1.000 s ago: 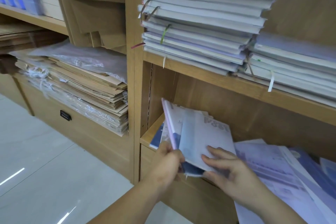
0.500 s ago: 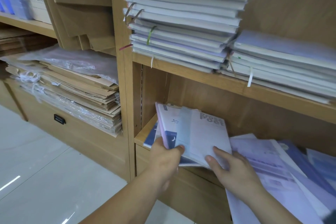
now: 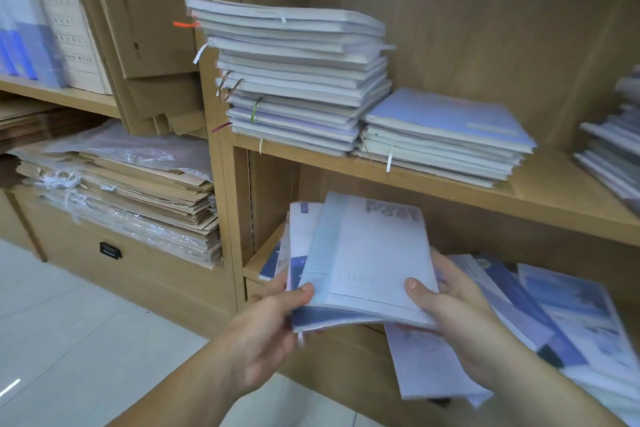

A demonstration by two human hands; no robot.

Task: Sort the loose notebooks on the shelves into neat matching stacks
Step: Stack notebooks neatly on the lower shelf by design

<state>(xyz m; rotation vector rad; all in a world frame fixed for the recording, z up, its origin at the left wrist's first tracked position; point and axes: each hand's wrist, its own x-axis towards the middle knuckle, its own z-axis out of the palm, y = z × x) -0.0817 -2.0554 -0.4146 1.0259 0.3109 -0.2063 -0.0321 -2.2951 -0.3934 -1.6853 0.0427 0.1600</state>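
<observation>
Left hand (image 3: 263, 333) pinches the near left corner of a fanned bundle of pale notebooks (image 3: 367, 263). Right hand (image 3: 460, 315) grips its right edge, likely squaring matching covers at the lower shelf (image 3: 258, 262), where loose notebooks (image 3: 554, 315) sprawl.

Wooden shelving, two boards in view.
- Upper shelf (image 3: 554, 198): tall notebook stack (image 3: 294, 80) at left, ribbon markers hanging over its front. A shorter stack (image 3: 446, 139) touches its right side. A third stack (image 3: 613, 152) stands well apart at the right, blurred.
- Lower shelf (image 3: 254, 265): loose notebooks (image 3: 571, 315), fanned and overlapping.
- Left of the upright (image 3: 223, 201): piled brown folders (image 3: 138, 198), partly under clear plastic.
</observation>
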